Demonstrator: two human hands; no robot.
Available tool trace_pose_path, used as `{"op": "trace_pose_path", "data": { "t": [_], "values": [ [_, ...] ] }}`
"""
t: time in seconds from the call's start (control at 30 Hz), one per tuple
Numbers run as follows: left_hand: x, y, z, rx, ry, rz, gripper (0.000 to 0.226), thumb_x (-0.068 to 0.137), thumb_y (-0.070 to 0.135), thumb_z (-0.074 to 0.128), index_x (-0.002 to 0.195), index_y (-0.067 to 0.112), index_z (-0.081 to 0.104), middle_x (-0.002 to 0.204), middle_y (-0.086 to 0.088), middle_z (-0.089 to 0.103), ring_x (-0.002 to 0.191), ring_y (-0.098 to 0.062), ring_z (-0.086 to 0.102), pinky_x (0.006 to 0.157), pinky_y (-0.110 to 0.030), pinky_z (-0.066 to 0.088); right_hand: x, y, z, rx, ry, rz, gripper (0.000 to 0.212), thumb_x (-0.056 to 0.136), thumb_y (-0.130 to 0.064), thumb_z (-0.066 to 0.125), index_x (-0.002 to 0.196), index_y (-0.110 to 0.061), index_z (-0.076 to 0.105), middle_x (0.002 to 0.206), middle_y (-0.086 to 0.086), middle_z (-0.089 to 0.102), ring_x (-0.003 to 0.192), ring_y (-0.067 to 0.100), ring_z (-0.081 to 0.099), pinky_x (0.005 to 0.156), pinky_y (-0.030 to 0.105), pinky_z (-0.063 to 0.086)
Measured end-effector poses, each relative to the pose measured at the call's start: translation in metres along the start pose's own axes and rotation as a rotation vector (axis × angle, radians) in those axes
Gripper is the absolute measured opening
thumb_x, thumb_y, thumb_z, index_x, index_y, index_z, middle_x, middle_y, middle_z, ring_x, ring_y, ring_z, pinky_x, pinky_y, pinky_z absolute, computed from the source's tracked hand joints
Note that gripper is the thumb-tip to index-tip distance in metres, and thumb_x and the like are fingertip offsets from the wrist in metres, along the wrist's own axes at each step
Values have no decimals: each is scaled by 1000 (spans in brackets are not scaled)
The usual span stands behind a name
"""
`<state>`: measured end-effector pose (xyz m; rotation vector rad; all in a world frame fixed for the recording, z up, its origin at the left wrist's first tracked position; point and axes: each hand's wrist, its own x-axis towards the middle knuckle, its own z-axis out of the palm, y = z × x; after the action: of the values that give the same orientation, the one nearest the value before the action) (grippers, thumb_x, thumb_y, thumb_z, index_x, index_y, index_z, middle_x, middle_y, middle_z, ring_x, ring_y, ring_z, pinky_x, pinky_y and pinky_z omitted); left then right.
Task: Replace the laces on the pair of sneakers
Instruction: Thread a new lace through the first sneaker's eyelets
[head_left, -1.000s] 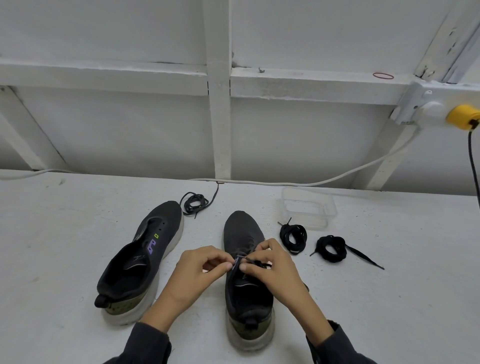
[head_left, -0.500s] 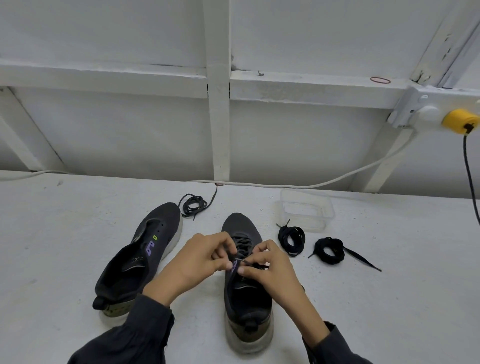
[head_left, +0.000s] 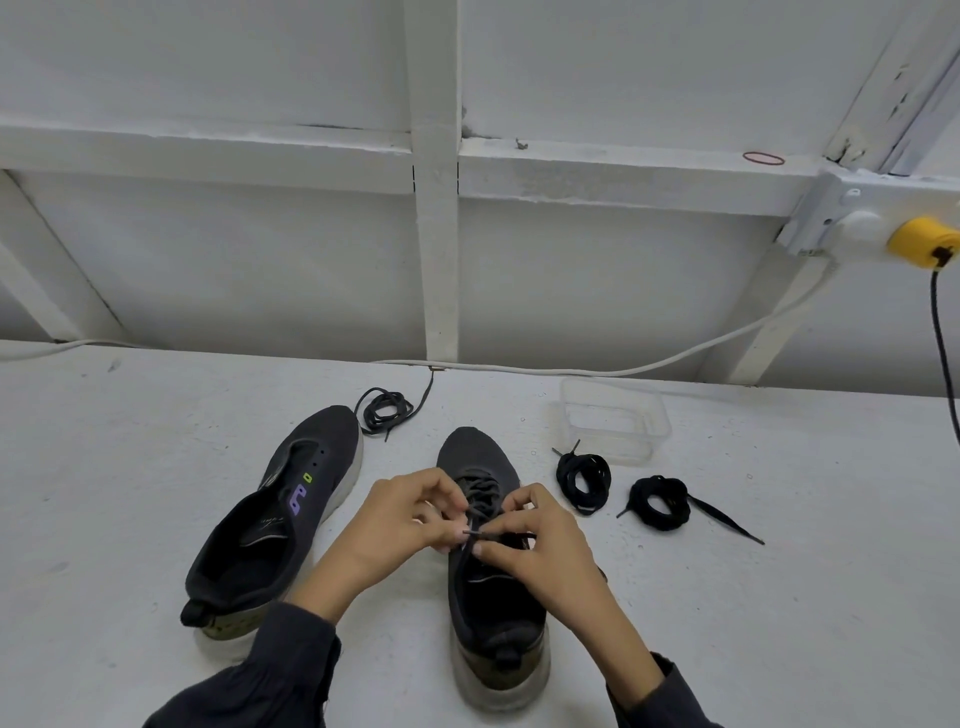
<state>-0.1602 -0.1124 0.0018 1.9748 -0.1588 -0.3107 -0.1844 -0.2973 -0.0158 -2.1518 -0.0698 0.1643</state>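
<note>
Black lace (head_left: 483, 493) is pinched by the curled fingertips of both hands. The left hand (head_left: 405, 519) is raised higher than a second ago, and the right hand (head_left: 535, 540) is barely shifted. The laced sneaker (head_left: 478, 452) is found directly under the fingers, with the unlaced sneaker (head_left: 291, 519) left of them.

Your left hand (head_left: 400, 519) and right hand (head_left: 540, 545) meet over the near sneaker (head_left: 493, 618), both pinching its dark lace (head_left: 480, 493) at the upper eyelets. The other sneaker (head_left: 291, 514) lies unlaced to your left, with a loose lace (head_left: 384, 410) by its toe. Two coiled laces (head_left: 583, 480) sit to the right, beside a clear tub (head_left: 615, 421).
</note>
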Motion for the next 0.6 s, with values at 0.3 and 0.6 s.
{"op": "trace_pose_path", "data": {
  "t": [0.3,0.6],
  "values": [
    [-28,-22,28,-94,175,155,23,86,5,71,93,26,72,99,14,70,97,-7,66,82,-17,52,-5,-3,1,-74,33,-30,2,78,-34,74,79,-35,75,102,-18,48,96,-1,51,67,14,34],
    [-30,-23,35,138,248,297,33,75,18,70,103,36,67,107,19,66,109,-8,60,88,-11,43,3,-4,-3,-198,50,-175,4,79,-28,75,78,-28,79,108,-23,45,106,5,40,89,31,35]
  ]
}}
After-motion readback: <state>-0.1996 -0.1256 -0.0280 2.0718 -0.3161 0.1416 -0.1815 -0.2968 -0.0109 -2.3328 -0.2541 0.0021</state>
